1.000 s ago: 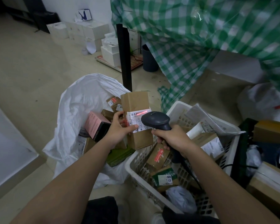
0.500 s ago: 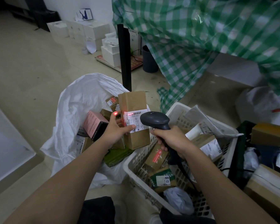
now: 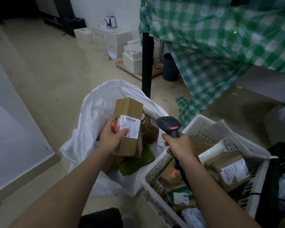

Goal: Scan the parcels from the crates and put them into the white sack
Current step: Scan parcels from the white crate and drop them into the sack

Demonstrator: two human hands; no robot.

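Note:
My left hand (image 3: 111,138) grips a tall brown cardboard parcel (image 3: 129,112) with a white barcode label, holding it over the open mouth of the white sack (image 3: 92,112). Several parcels lie inside the sack, among them a green packet (image 3: 136,163). My right hand (image 3: 179,145) grips the handle of a black barcode scanner (image 3: 169,125), whose head points toward the sack, just right of the parcel. The white crate (image 3: 155,171) at lower right holds several parcels, including a brown box (image 3: 227,168) with a white label.
A black post (image 3: 146,63) stands behind the sack. A green checked cloth (image 3: 220,38) hangs at the upper right. White boxes (image 3: 115,37) and a dark bin (image 3: 169,68) sit on the floor further back. A dark crate (image 3: 270,186) adjoins the white crate.
My left hand has carried the parcel left, from in front of the scanner to over the sack's mouth. The red scan light no longer falls on it. The scanner hand has barely moved.

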